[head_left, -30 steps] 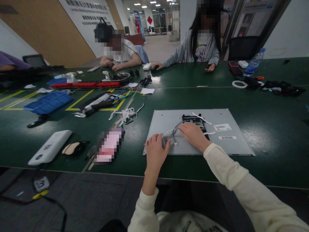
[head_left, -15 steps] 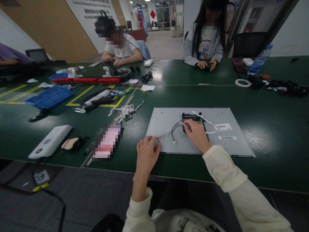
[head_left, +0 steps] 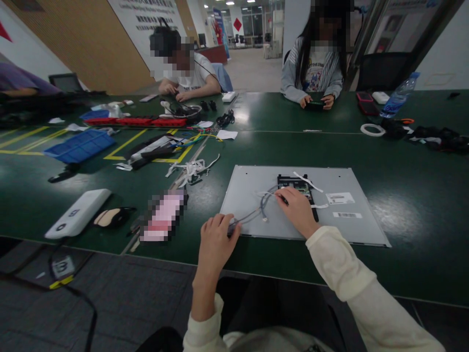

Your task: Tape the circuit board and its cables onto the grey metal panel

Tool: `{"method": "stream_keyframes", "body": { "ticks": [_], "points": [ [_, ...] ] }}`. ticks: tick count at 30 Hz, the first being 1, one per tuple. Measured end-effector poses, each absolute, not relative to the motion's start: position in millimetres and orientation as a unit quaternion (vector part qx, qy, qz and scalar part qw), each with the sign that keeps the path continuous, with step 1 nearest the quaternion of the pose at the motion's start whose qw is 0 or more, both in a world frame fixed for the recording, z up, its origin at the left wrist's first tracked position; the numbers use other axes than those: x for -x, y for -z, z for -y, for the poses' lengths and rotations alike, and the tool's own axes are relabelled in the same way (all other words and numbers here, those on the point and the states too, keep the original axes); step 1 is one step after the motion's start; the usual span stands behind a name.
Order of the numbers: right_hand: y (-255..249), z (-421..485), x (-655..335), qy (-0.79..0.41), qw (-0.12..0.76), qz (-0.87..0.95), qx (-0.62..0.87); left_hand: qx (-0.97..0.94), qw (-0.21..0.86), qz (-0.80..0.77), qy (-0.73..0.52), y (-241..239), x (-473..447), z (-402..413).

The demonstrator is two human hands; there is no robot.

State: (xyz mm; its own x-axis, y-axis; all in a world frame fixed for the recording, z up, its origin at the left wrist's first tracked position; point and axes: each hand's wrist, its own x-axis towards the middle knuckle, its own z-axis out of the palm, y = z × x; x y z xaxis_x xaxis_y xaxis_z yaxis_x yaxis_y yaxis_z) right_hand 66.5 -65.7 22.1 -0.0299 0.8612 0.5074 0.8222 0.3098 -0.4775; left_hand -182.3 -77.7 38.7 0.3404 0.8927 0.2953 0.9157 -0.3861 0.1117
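A flat grey panel (head_left: 252, 176) lies on the green table in front of me, with two white labels on its right part. On it sits a black frame with a circuit board (head_left: 302, 185), crossed at its edges by white strips (head_left: 308, 181). My right hand (head_left: 297, 210) is pinched at the frame's left side, a thin, blurred white strip at its fingertips. A grey cable (head_left: 251, 214) with a small white connector runs left across the panel. At the panel's lower left corner, my left hand (head_left: 216, 242) is closed on the cable's end, its fingers partly hiding it.
Left of the panel lie a phone (head_left: 164, 215), a white device (head_left: 78, 212), a mouse (head_left: 113, 216) and crumpled white strips (head_left: 192, 170). Farther back are a blue tray (head_left: 80, 145) and red parts (head_left: 135, 121). Two people sit opposite; a water bottle (head_left: 399, 95) stands far right.
My right hand has shifted slightly down from the frame's upper left, and the white strip at its fingertips points further left. My left hand has drawn slightly down and left. The view has moved slightly.
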Motion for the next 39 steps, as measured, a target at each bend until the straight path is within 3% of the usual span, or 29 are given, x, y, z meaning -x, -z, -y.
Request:
{"method": "stream_keyframes", "body": {
  "ticks": [9, 20, 39],
  "points": [
    [-18, 64, -69, -0.005, 0.348, 0.741, 0.575, 0.865, -0.031, 0.471, 0.171, -33, 120, 69],
    [-14, 70, -62, 0.028, 0.299, 0.774, 0.558, 0.847, -0.106, 0.463, 0.239, -17, 125, 64],
    [-13, 73, -52, 0.027, 0.203, 0.843, 0.497, 0.842, -0.093, 0.485, 0.215, -23, 120, 56]
  ]
}}
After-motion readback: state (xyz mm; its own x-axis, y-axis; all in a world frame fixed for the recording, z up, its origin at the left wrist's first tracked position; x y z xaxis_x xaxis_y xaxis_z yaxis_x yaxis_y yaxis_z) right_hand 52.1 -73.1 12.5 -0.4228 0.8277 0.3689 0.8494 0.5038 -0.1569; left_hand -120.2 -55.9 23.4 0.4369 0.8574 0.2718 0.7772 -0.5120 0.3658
